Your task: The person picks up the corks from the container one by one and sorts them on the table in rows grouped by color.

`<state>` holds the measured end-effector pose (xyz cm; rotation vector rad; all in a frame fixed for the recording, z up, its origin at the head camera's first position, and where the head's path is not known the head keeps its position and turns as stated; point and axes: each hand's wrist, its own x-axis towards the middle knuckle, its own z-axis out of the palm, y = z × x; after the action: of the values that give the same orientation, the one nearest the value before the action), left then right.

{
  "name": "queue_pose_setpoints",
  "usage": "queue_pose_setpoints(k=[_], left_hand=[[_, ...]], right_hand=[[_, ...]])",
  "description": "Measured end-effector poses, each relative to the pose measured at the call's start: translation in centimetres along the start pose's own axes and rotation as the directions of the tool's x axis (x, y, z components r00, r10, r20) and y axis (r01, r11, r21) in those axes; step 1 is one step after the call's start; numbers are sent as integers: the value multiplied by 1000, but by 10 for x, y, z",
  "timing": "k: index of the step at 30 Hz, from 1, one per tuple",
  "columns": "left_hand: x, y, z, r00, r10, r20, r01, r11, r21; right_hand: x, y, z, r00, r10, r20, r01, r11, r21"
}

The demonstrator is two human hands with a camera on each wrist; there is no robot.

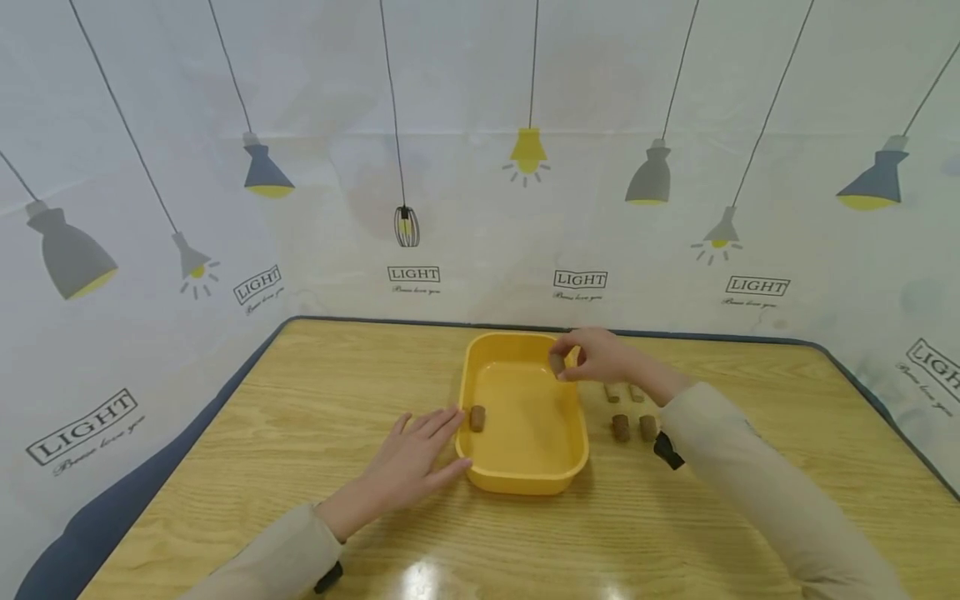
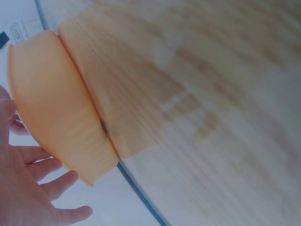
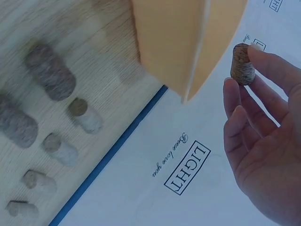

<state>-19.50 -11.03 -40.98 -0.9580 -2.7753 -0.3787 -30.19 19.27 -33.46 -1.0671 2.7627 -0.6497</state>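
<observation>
Pinched between thumb and fingertips, a brown cork (image 3: 242,66) is in my right hand (image 1: 598,357), over the far right side of a yellow plastic tray (image 1: 525,483). Another cork (image 1: 477,418) lies inside the tray by its left wall. My left hand (image 1: 408,462) rests at the tray's left rim with its fingers spread and fairly straight; the left wrist view shows the fingertips along the tray wall (image 2: 61,103). On the table right of the tray stand several more corks (image 1: 621,427), partly covered by my right arm in the head view.
The tray sits on a wood-grain table (image 1: 337,375) with a dark edge. Behind it hangs a white cloth (image 1: 480,200) printed with lamps and lettering. In the right wrist view, corks (image 3: 85,115) are set out in rows beside the tray.
</observation>
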Motion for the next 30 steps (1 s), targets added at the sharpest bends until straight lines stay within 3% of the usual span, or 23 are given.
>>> queue_pose_setpoints(k=[7,15,21,30], left_hand=[[-1,-2,2,1000,3,-7,-3,1000,17],[-1,-1,0,1000,5,-12,-5,1000,22],[-1,-1,2,1000,-1,-2,1,1000,23],[-1,0,1,1000,6,-16,-6,1000,25]], right_hand=[[-28,15,-1,999,39,6,-39,998,53],[-64,27,-3,999,-20,-35,22,998,55],[-91,41,-2,999,18,-47,-16,999,42],[-122,59,3,998,19,-68,-15,998,63]])
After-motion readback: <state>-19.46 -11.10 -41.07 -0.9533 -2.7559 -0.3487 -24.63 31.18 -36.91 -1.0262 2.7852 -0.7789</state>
